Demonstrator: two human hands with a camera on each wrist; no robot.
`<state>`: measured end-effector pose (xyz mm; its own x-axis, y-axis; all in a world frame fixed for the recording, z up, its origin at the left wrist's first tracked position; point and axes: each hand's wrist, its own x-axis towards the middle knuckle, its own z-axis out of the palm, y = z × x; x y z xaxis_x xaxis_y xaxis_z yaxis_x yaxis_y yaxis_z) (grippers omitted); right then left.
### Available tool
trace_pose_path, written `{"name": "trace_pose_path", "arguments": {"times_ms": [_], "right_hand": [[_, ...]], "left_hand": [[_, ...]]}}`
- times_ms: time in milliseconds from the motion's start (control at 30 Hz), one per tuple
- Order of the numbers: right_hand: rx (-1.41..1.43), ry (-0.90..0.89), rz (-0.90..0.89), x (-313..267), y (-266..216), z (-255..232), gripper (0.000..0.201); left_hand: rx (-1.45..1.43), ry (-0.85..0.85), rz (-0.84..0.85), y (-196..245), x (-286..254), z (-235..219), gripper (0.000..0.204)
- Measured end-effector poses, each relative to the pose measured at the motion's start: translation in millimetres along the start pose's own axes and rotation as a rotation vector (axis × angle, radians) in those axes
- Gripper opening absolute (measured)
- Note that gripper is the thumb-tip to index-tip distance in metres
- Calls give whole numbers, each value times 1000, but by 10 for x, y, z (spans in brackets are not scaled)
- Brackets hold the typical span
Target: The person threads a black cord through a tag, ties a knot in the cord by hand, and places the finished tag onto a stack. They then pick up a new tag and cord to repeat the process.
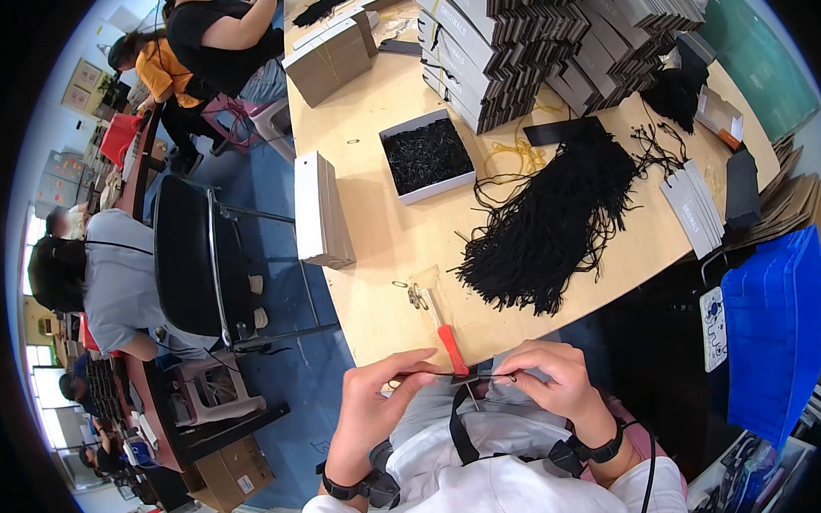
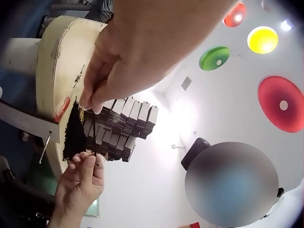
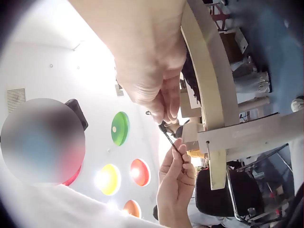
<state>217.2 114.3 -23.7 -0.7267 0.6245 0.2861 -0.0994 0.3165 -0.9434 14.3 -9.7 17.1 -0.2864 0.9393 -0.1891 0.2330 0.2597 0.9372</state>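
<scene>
Left hand (image 1: 379, 395) and right hand (image 1: 556, 378) pinch a black cord (image 2: 94, 129) — wrist views alone show the coloured ceiling discs (image 2: 264, 40).

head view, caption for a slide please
Left hand and right hand pinch a black cord facing heaped black cords and stacked ORIGINALS tags.

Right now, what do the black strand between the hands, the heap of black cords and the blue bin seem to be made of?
Black strand: perhaps textile cord, dark and thin; finish too small to judge.
Heap of black cords: likely soft yarn, matte, with limp, tangled ends.
Blue bin: likely plastic, smooth, from its stiff, evenly coloured walls.
</scene>
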Motion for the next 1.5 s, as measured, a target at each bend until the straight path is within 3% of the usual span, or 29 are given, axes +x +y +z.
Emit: {"name": "trace_pose_path", "arguments": {"times_ms": [67,200,400,467,500,567,600,633,700,767,867,933,1067,1267,1367,1433,1500], "right_hand": [[-13,24,2,-21,22,2,18],[-38,20,7,-53,37,-3,17],[-67,10,33,-129,66,-10,17],[-44,7,53,-158,78,-1,14],[-45,7,52,-167,83,15,14],[-2,3,76,-187,81,44,11],[-5,5,76,-202,79,37,11],[-8,-12,77,-217,75,29,10],[-12,-27,78,-238,59,-3,9],[-48,-128,103,-246,11,-66,12],[-31,-150,48,-261,-25,-87,13],[-19,-104,17,-282,-18,-68,11],[-22,-36,-45,-368,37,-28,10],[-7,-15,1,-548,92,-2,10],[-6,-1,90,-726,111,-16,9],[7,2,141,-868,149,-40,9],[17,5,188,-992,213,-69,9]], "left_hand": [[95,132,-17,16,-17,-18,21],[-8,208,-80,-119,-78,-50,19],[-421,292,-147,-111,-98,-8,23],[-1217,230,-176,-84,-79,76,19],[-1217,228,-175,-115,-94,77,19],[-1733,-101,-259,-225,-129,84,22],[-1799,-184,-225,-249,-133,91,25],[-1800,-188,-227,-256,-141,63,25],[-1460,-424,-253,-269,-153,-28,26],[-1393,-417,-284,-243,-182,-36,25],[-1462,-386,-182,-272,-218,-7,21],[-1589,-239,-140,-252,-233,63,17],[-1602,-169,-88,-332,-261,118,16],[-1538,-47,-57,-406,-289,219,14],[-1405,-48,-70,-410,-320,272,16],[-1014,-97,-120,-373,-345,317,16],[-898,-72,-165,-318,-371,404,17]]}}
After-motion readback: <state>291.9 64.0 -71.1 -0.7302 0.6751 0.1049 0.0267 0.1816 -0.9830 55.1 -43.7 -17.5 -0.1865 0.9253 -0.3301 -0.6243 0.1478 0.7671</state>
